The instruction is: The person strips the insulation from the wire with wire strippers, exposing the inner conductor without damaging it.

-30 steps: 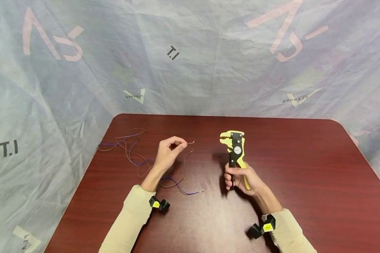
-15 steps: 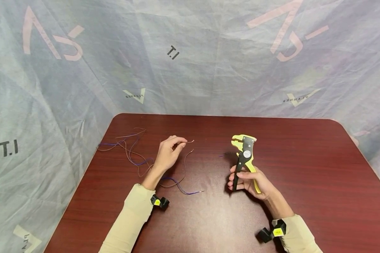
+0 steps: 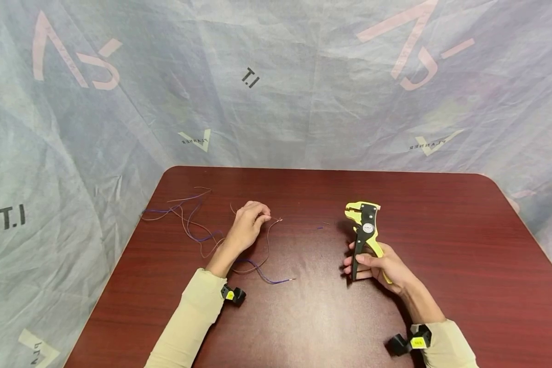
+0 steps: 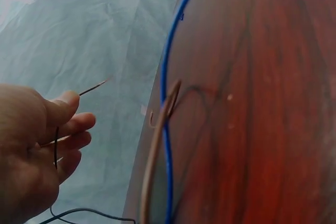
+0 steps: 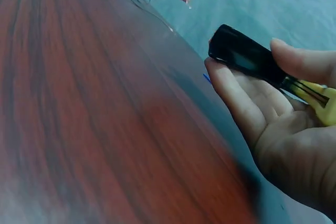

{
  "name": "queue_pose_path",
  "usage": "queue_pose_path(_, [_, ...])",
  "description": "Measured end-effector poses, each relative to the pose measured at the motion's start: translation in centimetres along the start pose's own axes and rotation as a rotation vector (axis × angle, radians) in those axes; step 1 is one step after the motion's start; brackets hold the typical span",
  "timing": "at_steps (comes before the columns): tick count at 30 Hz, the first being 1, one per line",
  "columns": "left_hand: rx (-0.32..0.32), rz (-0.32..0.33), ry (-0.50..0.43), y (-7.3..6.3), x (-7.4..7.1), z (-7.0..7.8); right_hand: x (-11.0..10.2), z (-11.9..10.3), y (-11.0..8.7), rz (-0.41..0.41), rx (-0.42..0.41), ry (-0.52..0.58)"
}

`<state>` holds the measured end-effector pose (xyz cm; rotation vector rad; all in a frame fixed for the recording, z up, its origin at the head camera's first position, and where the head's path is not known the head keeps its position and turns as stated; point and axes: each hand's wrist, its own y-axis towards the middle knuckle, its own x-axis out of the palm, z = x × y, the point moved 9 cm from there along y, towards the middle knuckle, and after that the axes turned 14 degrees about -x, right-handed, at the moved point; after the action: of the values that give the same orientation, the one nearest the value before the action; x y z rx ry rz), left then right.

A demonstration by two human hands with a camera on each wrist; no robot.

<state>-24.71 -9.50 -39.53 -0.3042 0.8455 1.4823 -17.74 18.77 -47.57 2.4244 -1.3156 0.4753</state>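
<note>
Between thumb and forefinger my left hand (image 3: 246, 226) pinches a thin brown wire (image 4: 93, 88), whose bare end sticks out past the fingertips. My right hand (image 3: 382, 266) grips a yellow and black wire stripper (image 3: 367, 230) by its handles, head upward, with the tool's mouth facing left. In the right wrist view the thumb lies on the black handle (image 5: 244, 53) and the fingers are behind it. Near the left forearm, a blue wire (image 3: 262, 273) with a bared tip and another brown wire (image 3: 269, 240) lie on the table.
A tangle of blue and brown wires (image 3: 188, 220) spreads over the left side of the dark red table (image 3: 441, 230). Small wire scraps (image 3: 321, 227) lie between the hands. A grey printed cloth (image 3: 303, 102) hangs behind the table.
My right hand has moved right and toward me with the wire stripper, uncovering the scraps. The left hand has lowered slightly, still pinching the brown wire.
</note>
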Motion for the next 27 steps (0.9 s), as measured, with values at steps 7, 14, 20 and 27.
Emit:
queue_pose_path(7, [-0.087,-0.092,-0.040,-0.2,1.5,-0.7,-1.6,0.0,-0.7,0.088,0.062,-0.208])
queue_pose_path(14, [-0.211,-0.197,-0.003,-0.7,2.7,-1.8,-2.7,-0.6,-1.3,0.150,0.108,-0.314])
queue_pose_path(20, [-0.198,-0.244,0.046,-1.3,3.2,-1.6,-3.7,-0.9,-1.8,0.194,0.126,-0.344])
queue_pose_path(27, [-0.199,-0.302,0.168,-2.2,3.8,-1.2,-4.4,-1.0,-2.2,0.225,0.179,-0.403])
